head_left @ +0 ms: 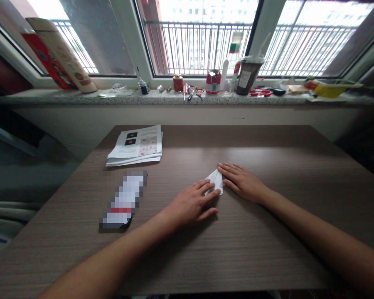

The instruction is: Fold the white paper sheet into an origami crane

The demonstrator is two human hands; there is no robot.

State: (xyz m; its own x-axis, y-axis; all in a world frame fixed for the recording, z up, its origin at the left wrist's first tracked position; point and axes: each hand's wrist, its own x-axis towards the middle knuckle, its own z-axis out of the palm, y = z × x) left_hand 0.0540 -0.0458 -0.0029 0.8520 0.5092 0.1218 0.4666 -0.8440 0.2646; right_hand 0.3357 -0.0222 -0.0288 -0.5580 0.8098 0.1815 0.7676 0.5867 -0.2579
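Observation:
A small folded piece of white paper (217,179), roughly triangular, lies flat on the brown wooden table (187,257). My left hand (195,201) rests over its left and near part, fingers spread, with the fingertips on the paper. From the other side, my right hand (241,180) lies flat with outstretched fingers, its fingertips at the paper's far right corner and its thumb by the right edge. Both palms face down. Part of the paper is hidden under the left fingers.
Left of my hands lies a phone (124,199), its screen blurred out. Behind it is a stack of printed sheets (137,145). Along the windowsill (112,99) stand a red can (213,82), a drink cup with a straw (248,75), a yellow basket (330,89) and small tools.

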